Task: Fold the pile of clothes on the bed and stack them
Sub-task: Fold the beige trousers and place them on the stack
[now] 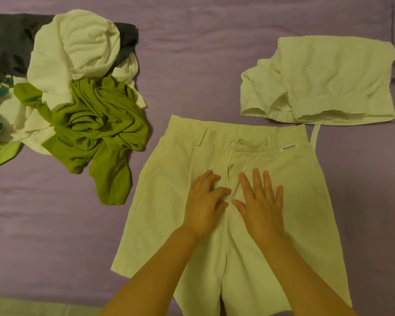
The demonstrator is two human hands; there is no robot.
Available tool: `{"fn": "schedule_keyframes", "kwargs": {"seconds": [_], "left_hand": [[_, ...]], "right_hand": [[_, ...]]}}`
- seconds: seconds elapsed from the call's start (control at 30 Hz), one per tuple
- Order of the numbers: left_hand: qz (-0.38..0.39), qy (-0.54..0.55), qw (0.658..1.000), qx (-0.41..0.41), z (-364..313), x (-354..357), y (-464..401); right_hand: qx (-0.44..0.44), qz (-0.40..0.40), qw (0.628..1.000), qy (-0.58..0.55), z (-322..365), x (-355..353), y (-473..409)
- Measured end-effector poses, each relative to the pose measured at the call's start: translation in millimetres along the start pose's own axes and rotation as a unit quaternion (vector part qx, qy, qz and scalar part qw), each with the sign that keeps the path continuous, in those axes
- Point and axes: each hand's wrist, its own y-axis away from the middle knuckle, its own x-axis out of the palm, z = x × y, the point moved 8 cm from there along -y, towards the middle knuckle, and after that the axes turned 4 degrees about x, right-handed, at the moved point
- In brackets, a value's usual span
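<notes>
A: Far left, unfolded pile (62,87) on the purple bed sheet (192,53): white top, green garment (96,133), dark cloth behind.

B: Centre?

A: Pale shorts (226,190) laid flat, waistband away from the person. Left hand (204,206) rests on the crotch seam, fingers slightly bent, gripping nothing. Right hand (261,204) just beside it, flat, fingers spread, pressing.

B: Right?

A: Folded white garment (324,80), apart from the shorts.
</notes>
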Motion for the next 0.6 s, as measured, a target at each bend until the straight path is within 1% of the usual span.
{"fn": "schedule_keyframes", "kwargs": {"seconds": [0.07, 0.13, 0.23, 0.3, 0.37, 0.53, 0.6], "left_hand": [[-0.012, 0.017, 1.0, -0.006, -1.7, -0.9, -0.6], [-0.026, 0.024, 0.999, -0.008, -3.1, -2.9, -0.5], [-0.038, 0.007, 0.999, -0.006, -8.2, -4.3, -2.8], [-0.03, -0.017, 0.999, -0.026, -8.9, -3.7, -6.8], [-0.019, -0.039, 0.998, -0.043, -7.2, -2.7, -9.6], [-0.027, -0.064, 0.997, -0.041, -1.3, -6.2, -13.1], [-0.019, -0.071, 0.996, -0.045, 1.6, -6.0, -15.2]], "right_hand": [[0.033, 0.014, 0.999, -0.021, 2.2, 5.2, 5.5], [0.048, 0.027, 0.998, -0.021, 2.3, 8.7, 12.9], [0.053, 0.045, 0.998, 0.002, -0.1, 12.9, 22.5], [0.055, 0.051, 0.997, -0.001, -0.8, 14.3, 24.6], [0.057, 0.053, 0.997, -0.003, -0.2, 13.3, 24.2], [0.059, 0.042, 0.997, -0.027, 4.2, 7.8, 22.6], [0.063, 0.037, 0.997, -0.041, 4.5, 6.8, 21.3]]}}
